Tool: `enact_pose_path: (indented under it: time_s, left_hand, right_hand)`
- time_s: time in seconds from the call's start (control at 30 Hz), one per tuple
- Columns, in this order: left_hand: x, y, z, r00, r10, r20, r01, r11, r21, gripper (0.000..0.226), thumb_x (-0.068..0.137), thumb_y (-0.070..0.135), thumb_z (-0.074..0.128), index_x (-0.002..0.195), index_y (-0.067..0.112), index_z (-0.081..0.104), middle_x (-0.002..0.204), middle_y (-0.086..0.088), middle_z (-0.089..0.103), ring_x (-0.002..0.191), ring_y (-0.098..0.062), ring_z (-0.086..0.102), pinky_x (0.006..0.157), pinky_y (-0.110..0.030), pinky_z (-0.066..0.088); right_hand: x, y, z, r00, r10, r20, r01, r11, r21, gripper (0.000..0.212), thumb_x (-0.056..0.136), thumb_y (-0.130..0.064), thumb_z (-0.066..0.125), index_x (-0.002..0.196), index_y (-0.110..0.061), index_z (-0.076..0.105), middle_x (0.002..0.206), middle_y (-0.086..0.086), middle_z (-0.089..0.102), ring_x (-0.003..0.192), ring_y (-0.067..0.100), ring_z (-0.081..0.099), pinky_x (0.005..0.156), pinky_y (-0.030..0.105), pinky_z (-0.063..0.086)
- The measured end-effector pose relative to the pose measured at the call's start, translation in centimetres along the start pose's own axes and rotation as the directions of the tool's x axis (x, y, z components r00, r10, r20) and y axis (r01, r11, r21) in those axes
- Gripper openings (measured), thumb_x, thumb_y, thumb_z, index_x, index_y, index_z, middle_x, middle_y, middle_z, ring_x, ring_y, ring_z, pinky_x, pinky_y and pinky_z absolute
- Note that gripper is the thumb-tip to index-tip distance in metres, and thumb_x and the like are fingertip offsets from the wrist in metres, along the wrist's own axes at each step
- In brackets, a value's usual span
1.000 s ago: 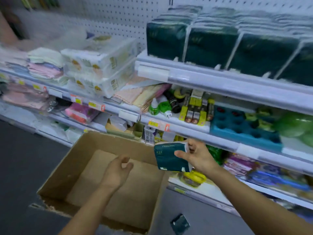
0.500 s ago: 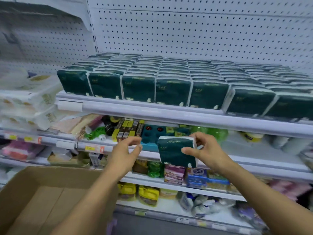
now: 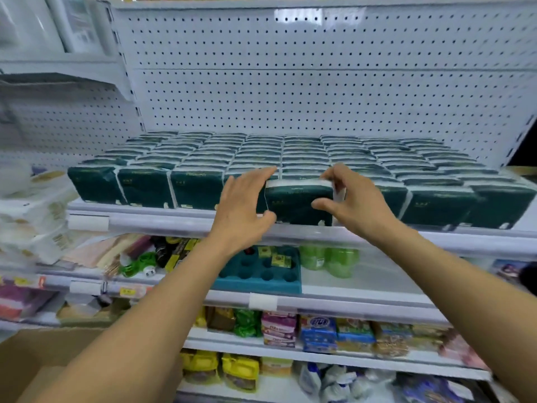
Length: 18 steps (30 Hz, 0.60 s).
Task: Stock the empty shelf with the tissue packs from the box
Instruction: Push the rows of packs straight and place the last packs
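Observation:
A dark green tissue pack (image 3: 296,203) stands upright at the front edge of the upper shelf (image 3: 162,221), in a gap of the front row. My right hand (image 3: 353,203) grips its right end, thumb on the front face and fingers over the top. My left hand (image 3: 245,210) hovers with spread, relaxed fingers at the pack's left side; whether it touches the pack is unclear. Rows of the same green packs (image 3: 290,154) cover the shelf back to the pegboard. A corner of the cardboard box (image 3: 26,362) shows at the bottom left.
White pegboard (image 3: 290,91) rises behind the shelf. The shelf below holds a teal tray (image 3: 261,274), green bottles (image 3: 328,258) and small goods. White tissue bundles (image 3: 32,216) sit at the left. Lower shelves carry coloured packets.
My view has tilted up from the box to the upper shelf. My right hand has lifted the pack from the level of the shelf below into the front row. My left hand rose alongside it.

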State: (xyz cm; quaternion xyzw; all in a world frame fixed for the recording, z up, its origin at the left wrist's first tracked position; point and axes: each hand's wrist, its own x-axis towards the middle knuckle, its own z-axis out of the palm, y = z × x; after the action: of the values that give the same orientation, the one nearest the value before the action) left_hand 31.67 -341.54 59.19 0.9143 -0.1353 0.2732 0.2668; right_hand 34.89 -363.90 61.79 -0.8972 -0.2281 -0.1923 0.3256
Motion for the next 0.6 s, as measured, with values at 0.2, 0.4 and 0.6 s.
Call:
enact_pose_path:
  time_s: [0.2,0.4,0.6]
  left_hand:
    - [3.4,-1.3,1.7,0.986,0.122,0.115,-0.151,0.943,0.296,0.076,0.088,0.043,0.066,0.152,0.031,0.025,0.155,0.009,0.032,0.149,-0.015,0.012,0.121,-0.049,-0.003]
    - [5.3,-1.3,3.6,0.971,0.209,0.112,-0.236,0.888,0.394,0.065,0.091,0.031,0.065,0.148,0.028,0.035,0.150,0.008,0.042,0.147,-0.017,0.021,0.120,-0.053,-0.007]
    - [5.5,-1.1,5.3,0.963,0.207,0.174,-0.264,0.864,0.429,0.066,0.099,0.031,0.052,0.155,0.027,0.017,0.161,0.007,0.021,0.148,-0.014,0.018,0.119,-0.053,-0.008]
  right_hand:
    - [2.4,1.3,1.5,0.994,-0.035,-0.107,-0.014,0.904,-0.427,0.044,0.083,-0.047,0.070,0.117,-0.021,0.059,0.107,0.000,0.062,0.112,0.024,0.048,0.098,0.035,0.026]
    - [3.2,2.7,2.0,0.983,-0.121,-0.137,-0.001,0.749,-0.662,0.045,0.077,-0.050,0.072,0.105,-0.015,0.062,0.115,0.004,0.055,0.114,0.028,0.044,0.093,0.041,0.028]
    - [2.9,3.2,1.8,0.995,-0.096,-0.035,0.036,0.649,-0.760,0.048,0.084,-0.048,0.066,0.118,-0.014,0.059,0.120,0.004,0.061,0.120,0.026,0.050,0.109,0.045,0.017]
